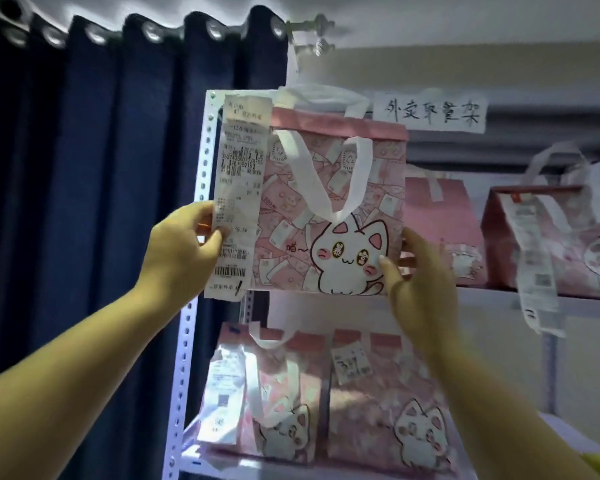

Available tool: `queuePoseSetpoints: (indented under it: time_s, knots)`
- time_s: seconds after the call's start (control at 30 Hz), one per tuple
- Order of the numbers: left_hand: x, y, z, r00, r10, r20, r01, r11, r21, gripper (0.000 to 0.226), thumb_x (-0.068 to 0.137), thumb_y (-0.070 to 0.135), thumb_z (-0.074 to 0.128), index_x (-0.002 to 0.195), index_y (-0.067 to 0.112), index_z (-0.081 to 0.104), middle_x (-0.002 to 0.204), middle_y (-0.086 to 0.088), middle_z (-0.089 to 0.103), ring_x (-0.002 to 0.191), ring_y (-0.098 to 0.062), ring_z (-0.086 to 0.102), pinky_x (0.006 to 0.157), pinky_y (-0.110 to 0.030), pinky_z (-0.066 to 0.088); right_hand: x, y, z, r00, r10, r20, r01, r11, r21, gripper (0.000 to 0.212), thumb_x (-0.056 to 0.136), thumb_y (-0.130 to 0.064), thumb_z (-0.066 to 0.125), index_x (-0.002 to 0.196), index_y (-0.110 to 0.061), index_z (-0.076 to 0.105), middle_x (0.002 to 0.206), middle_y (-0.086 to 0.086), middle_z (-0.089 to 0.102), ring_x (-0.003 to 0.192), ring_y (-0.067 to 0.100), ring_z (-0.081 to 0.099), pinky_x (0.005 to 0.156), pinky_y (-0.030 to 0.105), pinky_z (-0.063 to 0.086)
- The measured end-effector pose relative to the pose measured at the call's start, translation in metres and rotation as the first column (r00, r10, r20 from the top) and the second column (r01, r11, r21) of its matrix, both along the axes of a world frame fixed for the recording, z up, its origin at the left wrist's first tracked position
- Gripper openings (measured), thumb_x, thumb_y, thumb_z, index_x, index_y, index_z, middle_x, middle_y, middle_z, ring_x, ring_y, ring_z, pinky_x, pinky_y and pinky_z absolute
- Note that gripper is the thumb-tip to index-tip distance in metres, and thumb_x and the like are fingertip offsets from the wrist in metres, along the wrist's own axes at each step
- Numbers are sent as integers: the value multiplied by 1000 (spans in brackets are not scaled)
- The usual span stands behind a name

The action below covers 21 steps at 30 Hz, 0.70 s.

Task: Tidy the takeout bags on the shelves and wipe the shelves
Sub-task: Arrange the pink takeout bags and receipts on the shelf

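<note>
I hold a pink takeout bag (326, 188) with a white cat print and white handles up in front of the upper shelf (534, 299). My left hand (181, 251) grips its left edge, thumb on the long white receipt (238, 188) stuck to the bag. Gripping the lower right edge is my right hand (416, 271), with its thumb on the cat's face. The bag is upright and hides the shelf's left end.
More pink cat bags stand on the upper shelf at right (551, 237) and two on the lower shelf (264, 393) (385, 403). A handwritten paper sign (430, 112) hangs above. The white perforated upright (194, 306) borders a dark blue curtain (84, 202).
</note>
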<state>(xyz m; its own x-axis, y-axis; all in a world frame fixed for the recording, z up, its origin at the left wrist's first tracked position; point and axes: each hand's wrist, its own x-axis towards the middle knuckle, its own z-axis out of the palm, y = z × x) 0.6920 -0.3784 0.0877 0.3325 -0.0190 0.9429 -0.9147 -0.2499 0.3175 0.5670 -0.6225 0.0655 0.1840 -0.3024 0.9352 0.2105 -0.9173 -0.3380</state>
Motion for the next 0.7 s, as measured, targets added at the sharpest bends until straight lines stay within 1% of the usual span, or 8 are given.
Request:
queuePoseSetpoints:
  time_s: [0.1,0.23,0.33,0.43,0.47,0.53,0.63,0.7]
  knots:
    - [38,6,10,999,23,-39,-22,1000,22,19,86,12,57,102,20,65,91,12,64,80,-1,60,65,-12,43,30,11,10,999,-31,-24,30,999,-34,48,86,-16,64,132,-10,49,116,7,61,102,24,59,87,46,51]
    - [83,0,17,994,48,-93,-44,998,45,21,85,13,60,105,18,65,95,6,68,82,-10,62,69,-14,41,65,14,19,990,-84,-109,82,996,-22,56,86,-8,61,139,-9,41,128,10,55,113,29,55,97,47,46]
    - [107,-13,20,992,52,-119,-45,997,60,23,85,14,62,107,17,65,95,2,69,83,-13,61,70,-19,42,82,7,23,979,-154,-130,150,988,-38,57,86,-17,64,138,-8,41,129,11,54,117,28,51,101,42,43]
    - [125,-29,21,990,67,-121,-60,996,65,29,85,17,63,114,19,61,89,7,65,78,-10,58,59,-15,40,97,-6,27,962,-174,-210,168,985,-46,56,83,-27,67,133,-11,47,121,8,57,113,27,52,96,43,45]
    - [129,-33,21,990,71,-123,-64,996,54,33,85,18,63,117,19,59,85,9,63,78,-11,58,59,-16,40,102,-10,27,957,-176,-232,168,984,-55,52,82,-28,68,129,-12,50,117,6,58,110,26,53,94,42,46]
    - [138,-42,23,989,74,-129,-70,997,39,39,84,19,65,121,20,54,85,7,61,83,-16,59,67,-24,45,111,-19,28,950,-195,-243,184,981,-67,50,82,-29,69,126,-12,51,114,6,58,109,26,52,93,39,45]
    - [152,-55,25,983,82,-166,-71,995,71,35,83,18,65,116,20,54,96,1,65,90,-21,60,74,-33,50,123,-29,31,940,-244,-237,232,970,-78,54,82,-29,68,128,-8,49,118,10,56,112,29,50,91,35,40]
    - [161,-63,25,976,83,-203,-63,993,101,34,83,18,65,116,19,56,103,-1,65,93,-20,60,72,-33,52,132,-35,34,941,-246,-233,233,969,-80,44,82,-29,68,119,-10,54,112,9,57,104,27,52,84,31,39]
